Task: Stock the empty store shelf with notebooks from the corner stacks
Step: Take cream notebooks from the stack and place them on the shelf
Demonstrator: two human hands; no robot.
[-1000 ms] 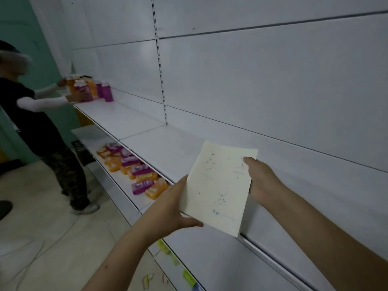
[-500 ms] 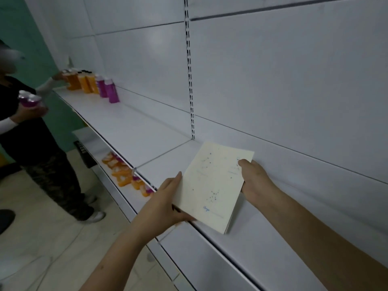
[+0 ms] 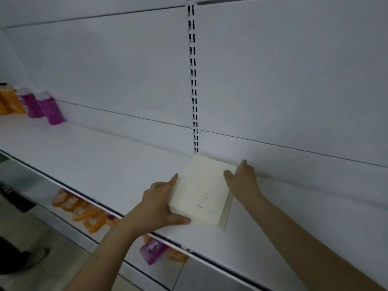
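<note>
A thin stack of cream notebooks (image 3: 199,190) lies flat on the white shelf (image 3: 94,164), its far edge close to the back panel below the slotted upright (image 3: 193,80). My left hand (image 3: 157,204) holds the stack's near left corner, with the index finger along the left edge and the thumb along the front edge. My right hand (image 3: 243,179) grips the far right edge, thumb on the top cover. The spines fan out slightly at the near right corner.
Purple bottles (image 3: 52,110) and orange bottles (image 3: 10,101) stand at the shelf's far left. On the lower shelf lie orange packets (image 3: 84,213) and a purple packet (image 3: 152,252). A dark shoe (image 3: 21,259) shows on the floor at the lower left.
The notebooks went from being held tilted above the shelf down to lying flat on it. Both hands moved forward with them. The other person has left the view.
</note>
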